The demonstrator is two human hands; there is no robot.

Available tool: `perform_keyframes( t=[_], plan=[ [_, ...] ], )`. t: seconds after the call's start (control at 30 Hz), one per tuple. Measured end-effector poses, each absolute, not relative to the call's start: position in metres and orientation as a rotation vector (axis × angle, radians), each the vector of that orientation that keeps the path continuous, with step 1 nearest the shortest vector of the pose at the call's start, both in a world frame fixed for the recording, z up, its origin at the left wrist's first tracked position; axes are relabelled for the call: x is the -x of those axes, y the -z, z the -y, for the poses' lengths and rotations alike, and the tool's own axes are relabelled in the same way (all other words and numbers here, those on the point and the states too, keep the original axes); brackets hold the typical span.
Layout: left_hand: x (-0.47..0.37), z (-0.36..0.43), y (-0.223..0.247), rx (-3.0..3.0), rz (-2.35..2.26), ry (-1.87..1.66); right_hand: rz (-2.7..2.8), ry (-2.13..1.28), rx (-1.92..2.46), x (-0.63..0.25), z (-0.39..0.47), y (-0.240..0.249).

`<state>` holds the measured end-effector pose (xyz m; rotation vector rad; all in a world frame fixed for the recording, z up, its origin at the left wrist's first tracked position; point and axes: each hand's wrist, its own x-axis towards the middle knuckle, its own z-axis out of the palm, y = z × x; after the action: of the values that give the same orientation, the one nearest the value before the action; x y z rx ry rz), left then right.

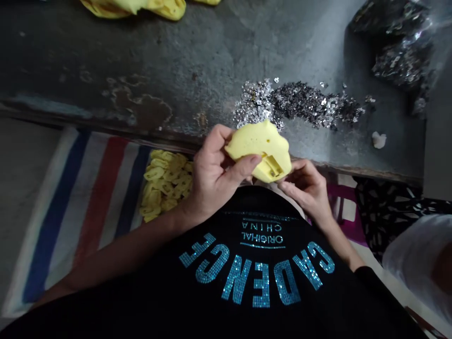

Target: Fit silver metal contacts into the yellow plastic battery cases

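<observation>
Sitting closest to the lens, a black shirt with turquoise rhinestone lettering, filling the lower frame. Just beyond it, holding a pale yellow moulded plastic piece above the lap at the table's near edge: the left hand curling around the piece's left side, thumb pressing across its lower face, fingers wrapping behind the top. Touching the piece's lower right corner, the right hand, fingers loosely bent and pinching near a small rectangular recess there; whether anything small is being pinched between those fingertips, impossible to tell. Lying below the left wrist, a heap of small yellow plastic parts resting in a striped woven sack of white, blue and red bands. Spreading over the worn grey tabletop just beyond the held piece, a loose pile of tiny shiny metal bits. Sagging at the far right corner, a clear plastic bag containing more of the same glittering bits. Peeking in at the top edge, more yellow plastic pieces. Lying near the table's right edge, a small white scrap.
</observation>
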<state>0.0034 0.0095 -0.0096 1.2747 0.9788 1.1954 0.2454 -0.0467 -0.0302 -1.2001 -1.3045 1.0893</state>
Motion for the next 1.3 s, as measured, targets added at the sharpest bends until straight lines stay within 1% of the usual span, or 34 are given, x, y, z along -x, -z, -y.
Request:
perform_keyframes(
  t=[0.07,0.13,0.2,0.27,0.37,0.43,0.5,0.53,0.57,0.63,0.7,0.83,0.97,1.07,1.13,1.2,1.3],
  plan=[
    [0.004,-0.013,0.009,-1.419,-0.989,-1.062,1.36,-1.236,1.167,-0.25,0.038,0.021],
    [0.01,-0.013,0.005,-1.572,-0.964,-0.816,1.415,-1.261,1.168,-0.253,0.027,0.011],
    [0.012,-0.01,0.0,-1.534,-0.944,-0.666,1.447,-1.359,1.155,-0.248,0.02,0.005],
    [0.014,-0.004,-0.002,-1.325,-0.941,-0.647,1.334,-1.484,1.118,-0.238,0.018,0.005],
    [0.019,0.004,0.005,-1.108,-0.936,-0.651,1.033,-1.444,1.093,-0.226,0.021,0.014],
    [0.025,0.007,0.012,-1.089,-0.942,-0.641,1.045,-1.442,1.111,-0.229,0.022,0.018],
    [0.032,0.008,0.018,-1.049,-0.957,-0.7,1.237,-1.407,1.155,-0.24,0.016,0.018],
    [0.034,0.008,0.02,-1.017,-0.971,-0.749,1.369,-1.299,1.2,-0.247,0.009,0.017],
    [0.036,0.007,0.02,-0.985,-0.993,-0.801,1.508,-1.121,1.261,-0.254,0.001,0.017],
    [0.038,0.003,0.017,-0.938,-1.062,-0.869,1.762,-0.66,1.409,-0.265,-0.018,0.019],
    [0.038,-0.002,0.012,-0.893,-1.122,-0.905,2.011,-0.298,1.529,-0.27,-0.036,0.024],
    [0.036,-0.007,0.004,-0.803,-1.14,-0.949,2.328,0.079,1.596,-0.265,-0.056,0.037],
    [0.035,-0.006,0.004,-0.801,-1.164,-0.928,2.481,0.306,1.557,-0.26,-0.066,0.039],
    [0.034,-0.006,0.007,-0.859,-1.169,-0.883,2.467,0.24,1.567,-0.261,-0.073,0.033],
    [0.032,-0.007,0.007,-0.883,-1.15,-0.87,2.325,0.064,1.552,-0.261,-0.071,0.025],
    [0.029,-0.006,0.007,-0.888,-1.1,-0.861,2.096,-0.25,1.481,-0.257,-0.06,0.014],
    [0.024,-0.005,0.006,-0.901,-1.023,-0.824,1.745,-0.872,1.326,-0.245,-0.033,-0.002]
  ],
)
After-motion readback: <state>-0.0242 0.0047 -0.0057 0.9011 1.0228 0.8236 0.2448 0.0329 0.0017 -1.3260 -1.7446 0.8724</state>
